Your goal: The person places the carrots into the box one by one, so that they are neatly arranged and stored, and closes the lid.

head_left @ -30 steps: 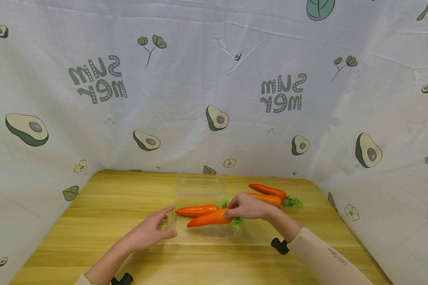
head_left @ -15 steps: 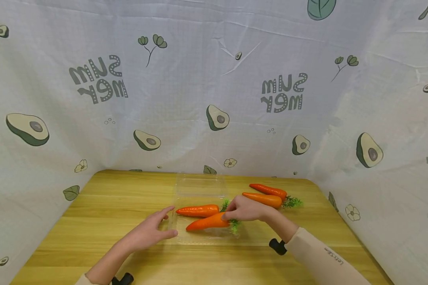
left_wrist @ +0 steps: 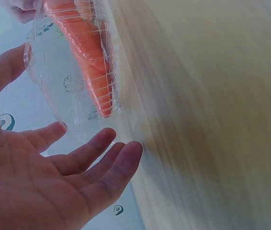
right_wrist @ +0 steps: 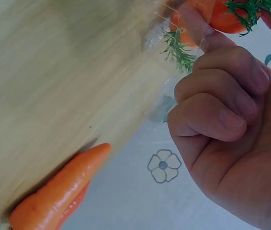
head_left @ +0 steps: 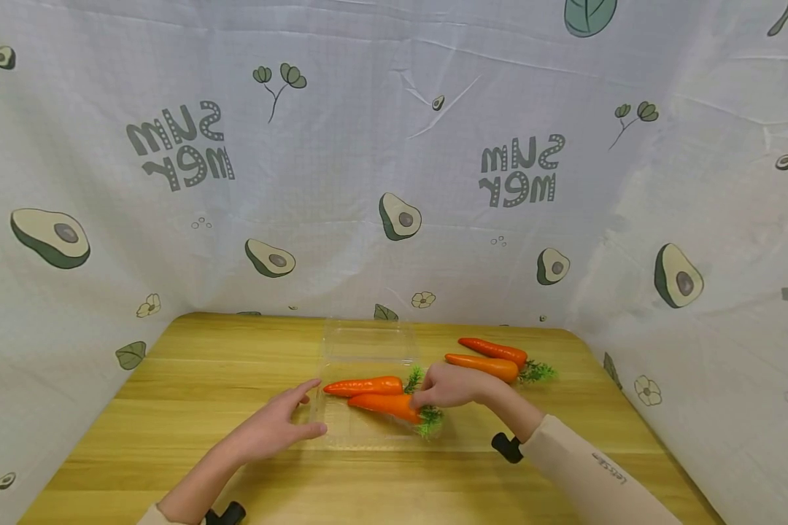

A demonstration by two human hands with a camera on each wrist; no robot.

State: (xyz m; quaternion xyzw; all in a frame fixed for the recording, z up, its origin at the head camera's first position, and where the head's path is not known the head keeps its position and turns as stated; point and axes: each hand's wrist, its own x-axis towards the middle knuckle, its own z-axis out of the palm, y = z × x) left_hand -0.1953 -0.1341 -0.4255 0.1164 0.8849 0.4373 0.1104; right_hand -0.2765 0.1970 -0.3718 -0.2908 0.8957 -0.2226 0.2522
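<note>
In the head view a clear plastic clamshell box (head_left: 361, 441) lies with its lid (head_left: 368, 343) folded back. Two orange carrots with green tops are in its base. My right hand (head_left: 453, 385) pinches the nearer carrot (head_left: 384, 406) by its thick end, between thumb and index finger. The other three fingers curl into the palm in the right wrist view. Behind it lies the second carrot (head_left: 361, 387), tip to the left. My left hand (head_left: 276, 426) has its fingers spread at the box's left side, thumb and forefinger at the plastic edge in the left wrist view.
Two more carrots, an orange one (head_left: 482, 366) and a redder one (head_left: 495, 351), lie side by side right of the box. The wooden table (head_left: 223, 364) is enclosed by a white printed curtain (head_left: 341, 146) at the back and sides.
The nearer carrot has come down into the box, and its tip has swung back toward the other carrot. My right hand has shifted slightly with it. My left hand has stayed put.
</note>
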